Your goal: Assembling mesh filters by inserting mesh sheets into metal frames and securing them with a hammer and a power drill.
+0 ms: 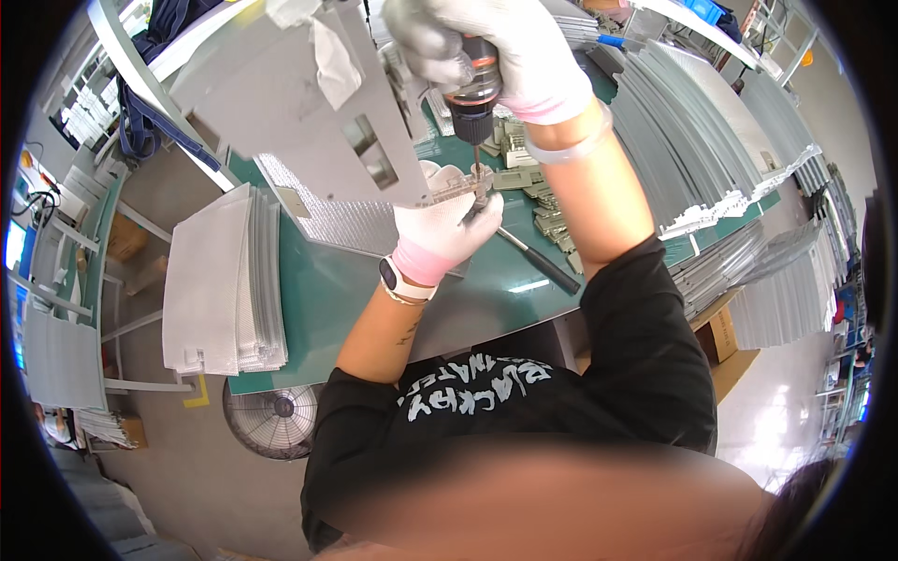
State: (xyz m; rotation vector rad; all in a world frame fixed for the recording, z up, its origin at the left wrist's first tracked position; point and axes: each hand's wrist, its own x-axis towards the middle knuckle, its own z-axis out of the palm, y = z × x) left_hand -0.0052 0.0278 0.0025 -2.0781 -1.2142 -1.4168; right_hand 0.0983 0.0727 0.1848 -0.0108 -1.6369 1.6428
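Observation:
My right hand, in a white glove, is wrapped round a black and orange power screwdriver. The driver points down, its thin bit meeting a small metal bracket. From below, my gloved left hand pinches that bracket at the lower corner of a grey sheet-metal panel. The panel stands tilted, with a rectangular cut-out and a crumpled whitish piece of tape or paper on its face. Whether a screw sits under the bit is too small to tell.
Several small metal brackets lie on the green table beside a black-handled tool. Stacked panels stand at the left and at the right. A round floor fan is below the table's front edge.

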